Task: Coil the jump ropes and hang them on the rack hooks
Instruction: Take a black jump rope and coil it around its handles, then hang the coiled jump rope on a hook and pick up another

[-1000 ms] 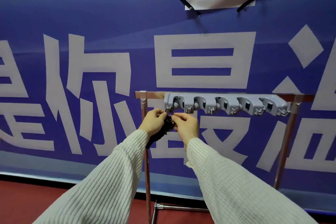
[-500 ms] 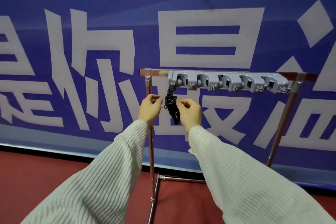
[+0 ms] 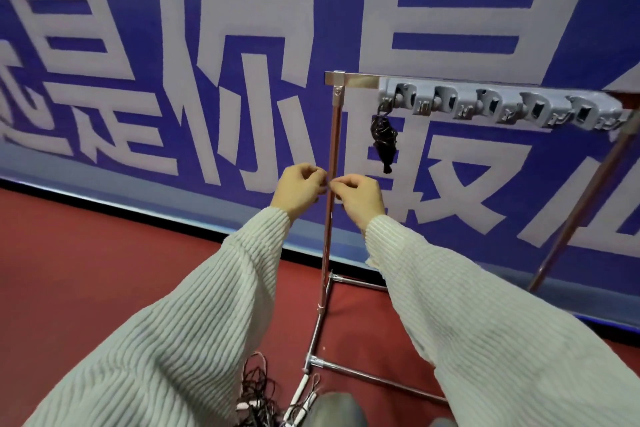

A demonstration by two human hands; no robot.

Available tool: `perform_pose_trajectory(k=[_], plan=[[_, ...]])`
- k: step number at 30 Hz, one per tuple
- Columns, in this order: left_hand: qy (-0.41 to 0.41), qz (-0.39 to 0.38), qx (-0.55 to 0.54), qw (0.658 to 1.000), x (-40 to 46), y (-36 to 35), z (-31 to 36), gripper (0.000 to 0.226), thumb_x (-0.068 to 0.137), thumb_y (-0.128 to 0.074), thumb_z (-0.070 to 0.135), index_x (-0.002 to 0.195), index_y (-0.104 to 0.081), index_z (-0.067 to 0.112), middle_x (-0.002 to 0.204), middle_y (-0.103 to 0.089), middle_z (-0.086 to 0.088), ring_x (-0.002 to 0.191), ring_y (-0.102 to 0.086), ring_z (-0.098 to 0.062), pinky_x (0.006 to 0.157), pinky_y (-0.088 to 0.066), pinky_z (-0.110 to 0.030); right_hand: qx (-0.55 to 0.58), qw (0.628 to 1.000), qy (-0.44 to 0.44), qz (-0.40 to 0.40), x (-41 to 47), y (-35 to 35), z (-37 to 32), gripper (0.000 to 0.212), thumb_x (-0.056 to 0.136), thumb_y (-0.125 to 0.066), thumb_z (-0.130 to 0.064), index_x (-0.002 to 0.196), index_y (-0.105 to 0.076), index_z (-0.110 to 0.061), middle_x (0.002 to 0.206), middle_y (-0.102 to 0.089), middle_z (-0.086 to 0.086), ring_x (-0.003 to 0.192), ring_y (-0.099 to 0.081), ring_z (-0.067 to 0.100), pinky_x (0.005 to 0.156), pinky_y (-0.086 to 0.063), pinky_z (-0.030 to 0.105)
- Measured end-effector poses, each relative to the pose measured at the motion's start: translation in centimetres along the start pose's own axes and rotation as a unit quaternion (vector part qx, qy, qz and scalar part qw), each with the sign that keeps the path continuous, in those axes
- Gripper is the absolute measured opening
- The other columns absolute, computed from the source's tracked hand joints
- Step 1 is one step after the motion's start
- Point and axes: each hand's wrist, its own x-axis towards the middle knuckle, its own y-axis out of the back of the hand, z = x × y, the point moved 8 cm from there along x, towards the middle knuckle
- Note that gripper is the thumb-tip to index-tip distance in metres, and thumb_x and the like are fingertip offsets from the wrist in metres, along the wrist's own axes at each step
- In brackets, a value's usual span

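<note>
The grey hook strip (image 3: 498,107) on the rack is cut off at the right edge of the view, so its far end cannot be made out. The right upright of the rack (image 3: 585,198) is blurred, and its foot is hidden behind the right sleeve (image 3: 502,333). The left upright (image 3: 329,218) is partly covered where the two hands meet in front of it.

A coiled black jump rope (image 3: 383,135) is seen hanging from the leftmost hook of the strip, just right of the left upright. Its loops are bunched into a dark knot; individual turns cannot be told apart.

On the red floor (image 3: 86,270), by the base of the left upright, a tangle of dark loose ropes (image 3: 258,392) with pale handles (image 3: 301,395) is noted. It is partly hidden by the left sleeve (image 3: 180,340) and cut off by the bottom edge; the number of ropes cannot be told.

The left hand (image 3: 300,187) is held just left of the upright, below the hanging rope, fingers curled inward. The right hand (image 3: 358,196) is held just right of the upright, fingers likewise curled. Their fingertips meet or nearly meet in front of the upright. Nothing is seen in either hand; whether something thin is pinched between them cannot be told. Neither hand touches the hanging rope.
</note>
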Motion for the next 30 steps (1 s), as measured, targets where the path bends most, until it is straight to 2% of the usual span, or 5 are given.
perform_pose_trajectory(k=[8, 11, 16, 24, 30], plan=[[0.077, 0.040, -0.011, 0.996, -6.0, 7.6, -9.3, 0.017, 0.098, -0.057, 0.015, 0.093, -0.069, 0.004, 0.083, -0.069, -0.007, 0.075, -0.065, -0.018, 0.071, -0.051, -0.034, -0.041, 0.993, -0.020, -0.113, -5.4, -9.2, 3.4, 0.010, 0.089, -0.072, -0.021, 0.080, -0.075, -0.026, 0.082, -0.073, -0.007, 0.090, -0.069, 0.017, 0.088, -0.059, 0.044], [0.123, 0.077, -0.014, 0.989, -7.8, 9.7, -15.1, 0.017, 0.094, -0.057, 0.017, 0.082, -0.067, 0.012, 0.079, -0.069, -0.011, 0.072, -0.063, -0.022, 0.069, -0.049, -0.034, -0.071, 0.984, -0.024, -0.160, -7.1, -13.3, 7.4, 0.015, 0.085, -0.074, -0.023, 0.072, -0.072, -0.030, 0.076, -0.071, -0.012, 0.082, -0.066, 0.013, 0.086, -0.056, 0.043], [0.213, 0.094, 0.002, 0.973, -11.2, 10.7, -25.5, 0.019, 0.099, -0.052, 0.011, 0.095, -0.070, 0.005, 0.083, -0.070, -0.009, 0.071, -0.063, -0.019, 0.067, -0.050, -0.029, -0.086, 0.964, -0.069, -0.243, -10.8, -18.7, 16.4, 0.018, 0.085, -0.077, -0.020, 0.072, -0.074, -0.032, 0.071, -0.071, -0.017, 0.076, -0.064, 0.008, 0.080, -0.053, 0.036], [0.312, 0.101, 0.050, 0.943, -15.3, 10.5, -41.9, 0.021, 0.100, -0.054, 0.019, 0.095, -0.071, 0.008, 0.082, -0.072, -0.004, 0.069, -0.064, -0.015, 0.072, -0.053, -0.031, -0.153, 0.900, -0.134, -0.385, -13.8, -25.1, 30.5, 0.006, 0.088, -0.076, -0.024, 0.093, -0.080, -0.025, 0.086, -0.074, -0.016, 0.083, -0.065, 0.003, 0.081, -0.050, 0.026], [0.383, 0.078, 0.090, 0.916, -18.0, 7.8, -52.3, 0.022, 0.100, -0.055, 0.024, 0.090, -0.070, 0.012, 0.079, -0.072, 0.000, 0.069, -0.061, -0.017, 0.074, -0.051, -0.034, -0.256, 0.815, -0.147, -0.498, -15.0, -28.3, 39.2, 0.008, 0.090, -0.073, -0.033, 0.094, -0.079, -0.030, 0.091, -0.074, -0.014, 0.086, -0.069, 0.011, 0.073, -0.051, 0.025]])
